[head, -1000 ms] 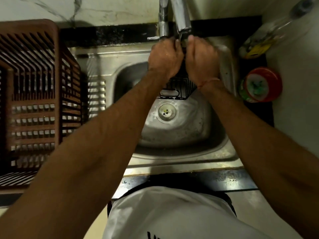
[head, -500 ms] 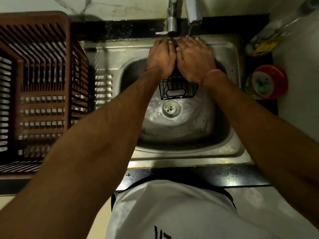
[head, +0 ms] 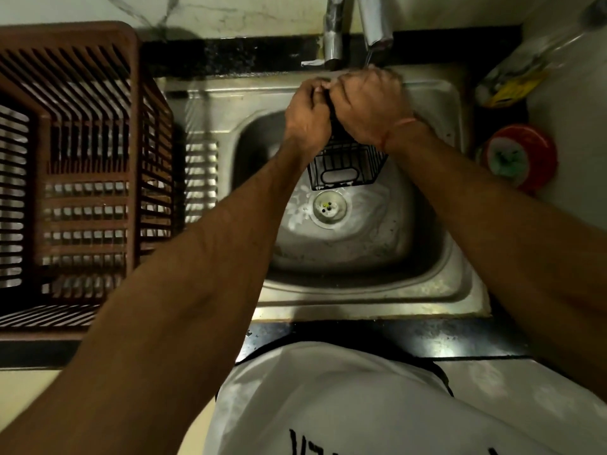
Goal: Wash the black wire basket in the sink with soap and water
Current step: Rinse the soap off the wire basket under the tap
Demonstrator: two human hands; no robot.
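Note:
The black wire basket [head: 345,167] hangs over the steel sink [head: 328,293], its lower end just above the drain [head: 329,206]. My left hand [head: 307,114] grips the basket's upper left part with curled fingers. My right hand [head: 369,108] lies over its upper right part, fingers bent round the top. Both hands sit close together under the tap spout [head: 374,24], from which a thin stream of water runs. The basket's top half is hidden behind my hands.
A brown slatted plastic crate [head: 65,178] stands on the counter left of the sink. A red-rimmed round tub [head: 520,159] and a clear bottle with a yellow label [head: 522,73] sit at the right. White foam lies round the drain.
My hands have drawn closer together on the basket's top and dropped slightly away from the spout. The camera view shifted; the basket hangs a bit lower toward the drain.

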